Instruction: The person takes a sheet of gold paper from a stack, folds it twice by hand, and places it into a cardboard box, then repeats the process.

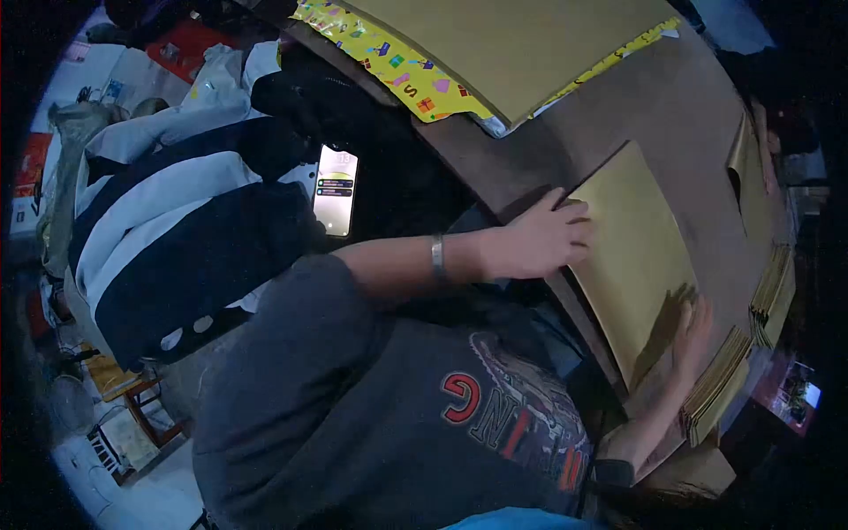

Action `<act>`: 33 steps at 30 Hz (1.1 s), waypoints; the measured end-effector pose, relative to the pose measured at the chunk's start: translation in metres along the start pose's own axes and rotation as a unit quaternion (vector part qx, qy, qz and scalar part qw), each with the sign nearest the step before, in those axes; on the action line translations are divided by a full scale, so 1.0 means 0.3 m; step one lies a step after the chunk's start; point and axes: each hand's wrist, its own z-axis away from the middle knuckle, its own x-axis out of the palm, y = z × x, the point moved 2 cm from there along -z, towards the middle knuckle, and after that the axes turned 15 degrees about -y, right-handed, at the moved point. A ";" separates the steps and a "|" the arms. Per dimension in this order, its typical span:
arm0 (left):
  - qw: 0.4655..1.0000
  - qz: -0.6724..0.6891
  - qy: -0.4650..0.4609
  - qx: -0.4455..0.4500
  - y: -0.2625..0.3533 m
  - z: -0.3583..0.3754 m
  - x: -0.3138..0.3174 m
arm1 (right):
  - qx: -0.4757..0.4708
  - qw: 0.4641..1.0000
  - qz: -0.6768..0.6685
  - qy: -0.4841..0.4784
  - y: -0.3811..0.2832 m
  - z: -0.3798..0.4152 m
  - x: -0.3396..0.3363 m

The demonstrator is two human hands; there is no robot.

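A brown paper sheet (pixel 632 256), kraft-like and slightly glossy, lies at an angle on the brown tabletop in front of me. My left hand (pixel 543 237), with a metal band at the wrist, rests at the sheet's left edge, fingers spread over it and thumb apart. On the opposite side, my right hand (pixel 693 340) lies with its fingers stretched out along the sheet's right edge, casting a shadow on the paper. A dark watch or band (pixel 614 473) circles my right wrist.
A large brown sheet (pixel 539 49) lies over yellow printed wrapping (pixel 415 79) at the back. Folded brown paper stacks (pixel 717 384) sit along the right. Left of the table, a lit phone (pixel 336 190) rests near dark and white cloth (pixel 177 221); a wooden stool (pixel 146 406) stands lower left.
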 end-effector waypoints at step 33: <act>0.754 0.621 -0.127 -0.173 0.071 0.134 -0.142 | -0.136 0.965 -0.224 -0.032 -0.370 -0.245 -0.029</act>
